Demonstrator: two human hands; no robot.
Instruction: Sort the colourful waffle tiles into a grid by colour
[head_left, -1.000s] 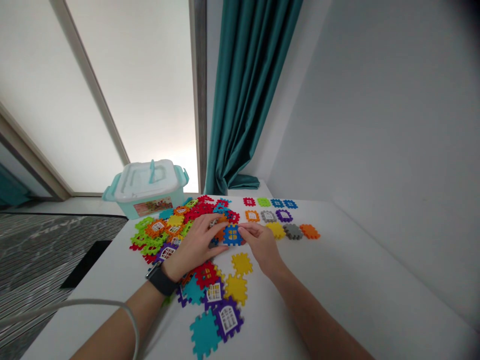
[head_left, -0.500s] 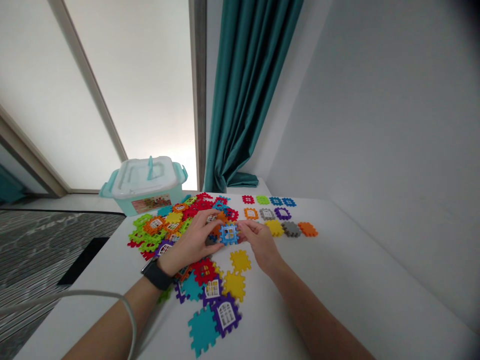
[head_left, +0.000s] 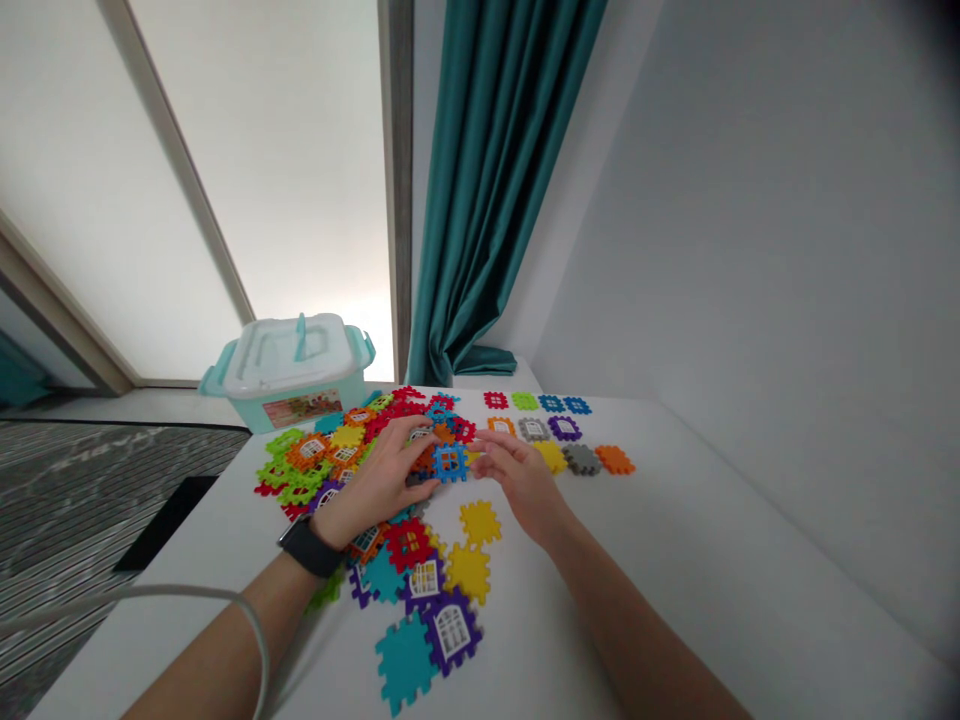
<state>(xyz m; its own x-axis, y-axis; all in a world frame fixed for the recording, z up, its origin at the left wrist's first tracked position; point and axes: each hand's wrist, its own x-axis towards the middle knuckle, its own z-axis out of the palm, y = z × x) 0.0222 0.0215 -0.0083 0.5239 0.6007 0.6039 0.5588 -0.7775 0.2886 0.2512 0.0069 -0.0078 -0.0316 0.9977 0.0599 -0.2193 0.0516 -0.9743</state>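
The blue plastic window tile (head_left: 450,463) I'm watching has notched edges and a latticed window, and it lies at the right edge of the heap of coloured tiles (head_left: 330,460) on the white table (head_left: 675,570). My left hand (head_left: 375,482) is half-curled, its fingers (head_left: 412,436) over the pieces just left of the tile. My right hand (head_left: 521,482) is narrowly curled just to its right. I cannot tell whether either hand grips it. A black wristwatch (head_left: 306,546) circles the left wrist. Beyond lie a row of tiles (head_left: 551,430) and a pale teal storage box (head_left: 289,372).
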